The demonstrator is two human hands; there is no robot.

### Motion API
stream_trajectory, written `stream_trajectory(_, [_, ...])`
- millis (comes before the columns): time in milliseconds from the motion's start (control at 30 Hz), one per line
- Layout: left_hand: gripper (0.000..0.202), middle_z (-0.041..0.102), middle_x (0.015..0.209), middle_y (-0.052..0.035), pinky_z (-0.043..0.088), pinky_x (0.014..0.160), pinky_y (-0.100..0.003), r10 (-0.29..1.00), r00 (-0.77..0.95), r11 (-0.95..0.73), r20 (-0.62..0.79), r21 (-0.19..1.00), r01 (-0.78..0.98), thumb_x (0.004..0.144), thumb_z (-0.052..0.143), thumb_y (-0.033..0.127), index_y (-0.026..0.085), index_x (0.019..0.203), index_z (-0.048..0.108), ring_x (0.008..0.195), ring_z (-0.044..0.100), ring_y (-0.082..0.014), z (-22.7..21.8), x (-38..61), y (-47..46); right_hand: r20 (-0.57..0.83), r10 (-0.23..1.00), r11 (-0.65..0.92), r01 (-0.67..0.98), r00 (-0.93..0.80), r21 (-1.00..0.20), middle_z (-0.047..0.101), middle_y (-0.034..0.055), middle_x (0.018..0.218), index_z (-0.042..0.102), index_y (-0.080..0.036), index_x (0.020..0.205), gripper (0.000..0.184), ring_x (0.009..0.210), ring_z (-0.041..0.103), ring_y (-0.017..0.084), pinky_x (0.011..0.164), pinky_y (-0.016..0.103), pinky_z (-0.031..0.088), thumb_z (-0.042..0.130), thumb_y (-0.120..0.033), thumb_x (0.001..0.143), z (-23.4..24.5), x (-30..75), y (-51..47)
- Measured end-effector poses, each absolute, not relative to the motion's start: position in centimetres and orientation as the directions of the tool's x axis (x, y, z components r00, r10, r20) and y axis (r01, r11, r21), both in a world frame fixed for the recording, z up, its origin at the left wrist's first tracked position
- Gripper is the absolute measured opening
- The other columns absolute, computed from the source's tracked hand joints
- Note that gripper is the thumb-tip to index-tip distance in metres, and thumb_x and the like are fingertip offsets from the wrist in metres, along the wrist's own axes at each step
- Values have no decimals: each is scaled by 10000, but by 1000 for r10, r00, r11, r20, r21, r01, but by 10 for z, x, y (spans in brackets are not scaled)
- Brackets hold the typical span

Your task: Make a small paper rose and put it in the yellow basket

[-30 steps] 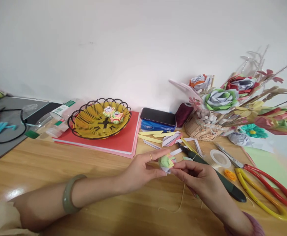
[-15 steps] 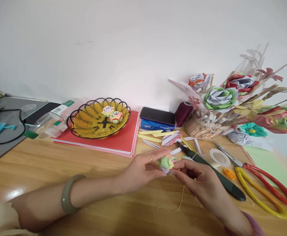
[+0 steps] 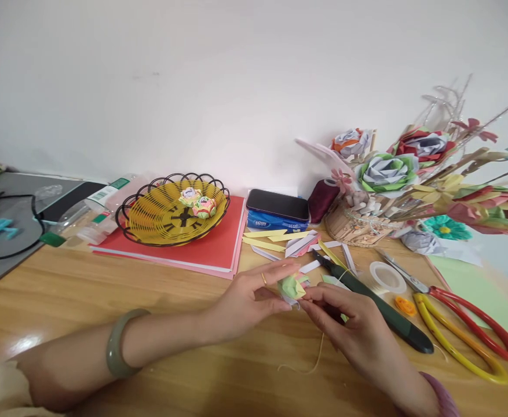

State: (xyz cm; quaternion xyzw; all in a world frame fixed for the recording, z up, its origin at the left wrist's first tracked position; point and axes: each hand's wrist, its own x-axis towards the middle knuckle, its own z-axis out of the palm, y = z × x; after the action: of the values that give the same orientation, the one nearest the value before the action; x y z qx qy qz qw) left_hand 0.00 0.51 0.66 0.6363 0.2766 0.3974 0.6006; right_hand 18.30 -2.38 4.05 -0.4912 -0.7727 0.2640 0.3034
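Observation:
A small folded paper flower (image 3: 293, 286), green, yellow and pink, is pinched between both hands just above the wooden table (image 3: 149, 289). My left hand (image 3: 249, 298), with a ring and a jade bangle on the wrist, grips it from the left with fingers curled. My right hand (image 3: 349, 321) holds its right side with pinched fingertips. A thin pale thread (image 3: 310, 362) trails on the table below my right hand.
A yellow wire basket (image 3: 173, 211) with two paper flowers sits on a red book (image 3: 210, 246). Paper strips (image 3: 280, 240), a dark green tool (image 3: 379, 307), a tape roll (image 3: 387, 277), red-yellow scissors (image 3: 462, 324) and a paper bouquet basket (image 3: 366, 226) lie right. A phone (image 3: 277, 204) rests on tissues.
Both hands and the paper flower stayed nearly in place, shifting slightly left in the view; my right fingers have lowered a little at the flower's right side.

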Motion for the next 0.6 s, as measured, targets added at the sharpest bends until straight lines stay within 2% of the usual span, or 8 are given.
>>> stream_trajectory(133, [523, 454, 1365, 44, 447, 959, -317, 821, 542, -135, 177, 984, -118, 753, 636, 180, 398, 1209, 502, 1282, 375, -197, 6, 0, 6, 209, 909, 398, 601, -360, -694, 618, 4, 631, 648, -194, 794, 184, 531, 520, 126, 483, 228, 401, 484, -243, 860, 40, 183, -24])
stream_trajectory(300, [543, 432, 1383, 22, 457, 944, -333, 822, 551, -108, 144, 989, -98, 756, 633, 204, 375, 1246, 474, 1251, 416, -220, 8, 0, 7, 214, 909, 394, 565, -359, -725, 646, 18, 783, 629, -209, 871, 166, 704, 596, 138, 630, 226, 458, 464, -223, 885, 40, 184, -24])
stream_trajectory(400, [534, 470, 1353, 0, 420, 984, -370, 836, 539, -70, 102, 994, -81, 751, 642, 244, 348, 1250, 482, 1221, 452, -233, 9, 2, 6, 236, 903, 412, 564, -360, -716, 642, 16, 812, 610, -219, 901, 181, 724, 597, 133, 655, 221, 459, 429, -212, 903, 40, 184, -24])
stream_trajectory(600, [541, 508, 1319, -4, 381, 1016, -386, 835, 544, -30, 76, 995, -92, 746, 645, 245, 352, 1251, 483, 1184, 492, -225, 9, 3, 5, 253, 905, 417, 599, -342, -684, 615, -4, 699, 586, -210, 779, 174, 615, 561, 120, 575, 211, 441, 454, -233, 890, 39, 184, -24])
